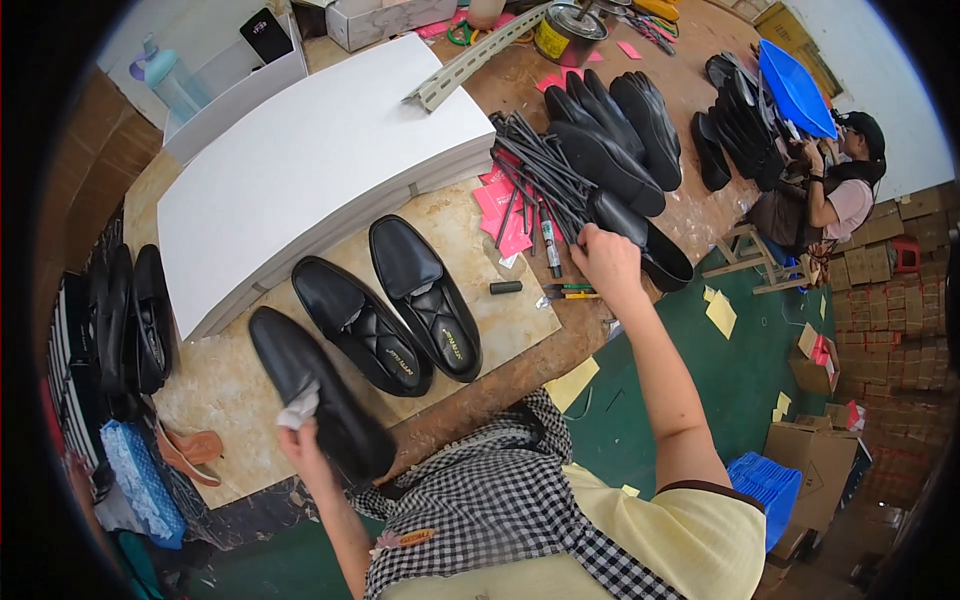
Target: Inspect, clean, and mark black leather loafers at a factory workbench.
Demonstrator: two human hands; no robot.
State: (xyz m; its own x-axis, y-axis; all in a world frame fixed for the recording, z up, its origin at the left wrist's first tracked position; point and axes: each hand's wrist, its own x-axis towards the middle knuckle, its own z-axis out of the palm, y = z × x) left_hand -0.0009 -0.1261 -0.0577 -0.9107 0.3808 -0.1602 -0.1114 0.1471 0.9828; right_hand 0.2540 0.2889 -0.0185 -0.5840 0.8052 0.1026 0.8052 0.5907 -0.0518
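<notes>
Adjoining left hand (pixel 302 447), perhaps touching; black shoe (pixel 342 415)

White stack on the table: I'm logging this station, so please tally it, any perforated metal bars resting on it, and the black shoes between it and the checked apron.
White stack: 1
Perforated metal bar: 1
Black shoes: 3
Total: 5

Gold ltrg (pixel 453 346) on 2 blk shoes' (pixel 426 298) insoles (pixel 446 328); print on can label (pixel 551 43), apron patch (pixel 415 537).
</notes>
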